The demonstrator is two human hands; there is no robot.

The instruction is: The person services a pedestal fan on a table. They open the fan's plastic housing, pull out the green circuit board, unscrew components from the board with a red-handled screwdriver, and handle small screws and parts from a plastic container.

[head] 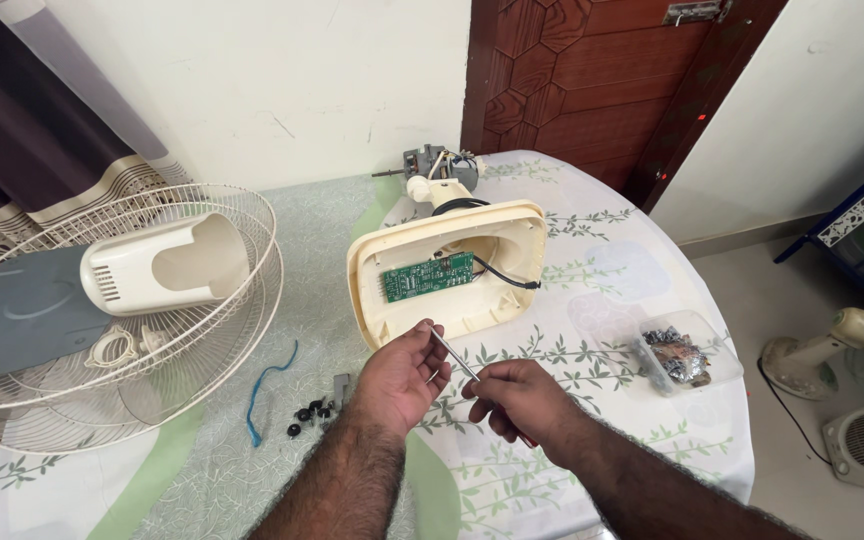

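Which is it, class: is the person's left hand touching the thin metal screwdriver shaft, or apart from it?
Touching. The head view shows the left hand pinching the tip of the thin metal screwdriver shaft between thumb and forefinger.

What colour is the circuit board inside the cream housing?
Green, seen clearly in the head view: circuit board inside the cream housing.

Fan base housing [449, 270] lay on worktop [592, 300]. Circuit board [428, 276] sat inside housing. Motor [440, 165] stood behind housing. Grille stack [117, 330] lay left of housing; plastic tray [687, 355] right; screws [310, 413] before-left.
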